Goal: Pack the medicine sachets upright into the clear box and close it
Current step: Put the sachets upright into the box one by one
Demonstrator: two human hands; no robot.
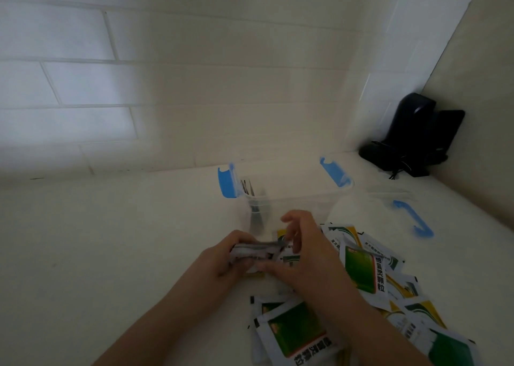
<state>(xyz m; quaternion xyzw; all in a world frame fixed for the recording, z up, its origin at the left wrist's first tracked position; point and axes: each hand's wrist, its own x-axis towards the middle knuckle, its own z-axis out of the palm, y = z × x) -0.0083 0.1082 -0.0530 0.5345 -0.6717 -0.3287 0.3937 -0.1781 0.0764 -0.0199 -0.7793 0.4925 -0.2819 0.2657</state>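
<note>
While the left hand (222,257) curls its fingers (236,239) round one end of a small stack of sachets (254,251), the right hand (300,250) pinches the other end, thumb beneath and fingers bent over the top edge. That stack is held just in front of the clear box (289,198), low over the pale surface (111,240). The clear box stands open, its two blue latches (226,183) flipped outward, with a few dark-edged packets upright at its left end. Right of the box lies its clear lid (389,196) with a blue clip. Nearer the person than the box, loose sachets (364,271) sprawl in a green, yellow and white heap. Farther right of the box, in the wall corner, stands a black device (411,134).
</note>
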